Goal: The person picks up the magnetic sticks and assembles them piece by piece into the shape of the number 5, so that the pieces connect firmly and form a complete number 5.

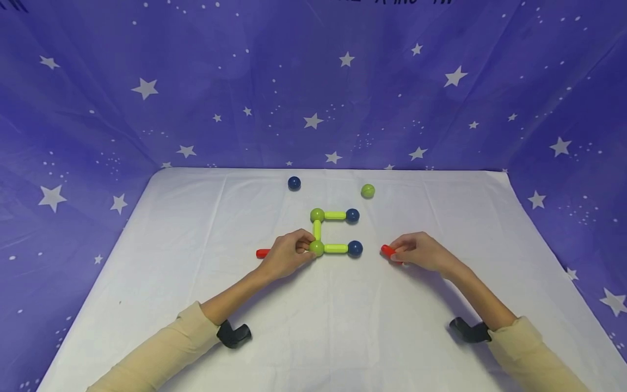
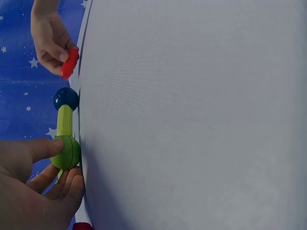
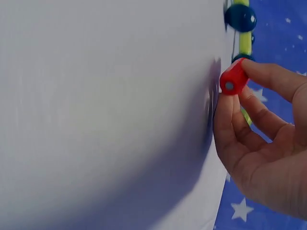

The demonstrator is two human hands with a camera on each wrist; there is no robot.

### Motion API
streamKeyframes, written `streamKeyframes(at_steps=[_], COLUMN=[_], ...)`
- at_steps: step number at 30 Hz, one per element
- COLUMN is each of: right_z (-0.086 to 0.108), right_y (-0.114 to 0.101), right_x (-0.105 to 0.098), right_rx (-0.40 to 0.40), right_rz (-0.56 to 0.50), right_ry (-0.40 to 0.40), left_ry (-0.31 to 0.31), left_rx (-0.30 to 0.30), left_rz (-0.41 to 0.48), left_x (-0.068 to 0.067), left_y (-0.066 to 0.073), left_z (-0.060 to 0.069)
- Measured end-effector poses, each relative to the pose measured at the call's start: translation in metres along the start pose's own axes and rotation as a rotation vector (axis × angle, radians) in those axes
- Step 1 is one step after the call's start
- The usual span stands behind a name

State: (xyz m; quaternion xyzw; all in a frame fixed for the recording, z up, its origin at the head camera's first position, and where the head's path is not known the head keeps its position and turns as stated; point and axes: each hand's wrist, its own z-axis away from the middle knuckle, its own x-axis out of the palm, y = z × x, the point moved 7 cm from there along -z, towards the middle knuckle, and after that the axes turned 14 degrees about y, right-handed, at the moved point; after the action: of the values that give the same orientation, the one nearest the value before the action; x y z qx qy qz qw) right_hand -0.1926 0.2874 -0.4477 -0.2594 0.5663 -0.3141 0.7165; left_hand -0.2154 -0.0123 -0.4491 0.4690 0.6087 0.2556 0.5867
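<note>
Red rod (image 1: 387,250) is pinched in the right hand (image 1: 425,252); the left hand (image 1: 285,255), clamped on the nearer green ball (image 1: 317,249), should steady it.

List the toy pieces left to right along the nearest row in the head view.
Partly hidden red plastic rod, glossy green ball, lime-green plastic rod, glossy dark-blue ball, held red plastic rod.

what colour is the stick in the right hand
The stick in the right hand is red, best seen in the right wrist view.
</note>
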Motion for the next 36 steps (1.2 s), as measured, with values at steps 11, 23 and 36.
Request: streamKeyframes(at_steps=[11,23,36], right_z=[0.01,0.016,0.017], right_y=[-0.023,-0.028,-0.029], right_x=[0.036,0.056,0.07], right_rx=[0.064,0.115,0.153], right_rz=[-0.207,-0.335,-0.348], right_ry=[-0.071,-0.063,-0.081], left_ry=[0.002,0.005,0.0], left_rx=[0.009,0.008,0.008], left_rz=[-0.001,0.007,0.017], left_x=[-0.001,-0.001,0.001], left_y=[0.0,0.0,-0.001], left_z=[-0.001,-0.001,0.0])
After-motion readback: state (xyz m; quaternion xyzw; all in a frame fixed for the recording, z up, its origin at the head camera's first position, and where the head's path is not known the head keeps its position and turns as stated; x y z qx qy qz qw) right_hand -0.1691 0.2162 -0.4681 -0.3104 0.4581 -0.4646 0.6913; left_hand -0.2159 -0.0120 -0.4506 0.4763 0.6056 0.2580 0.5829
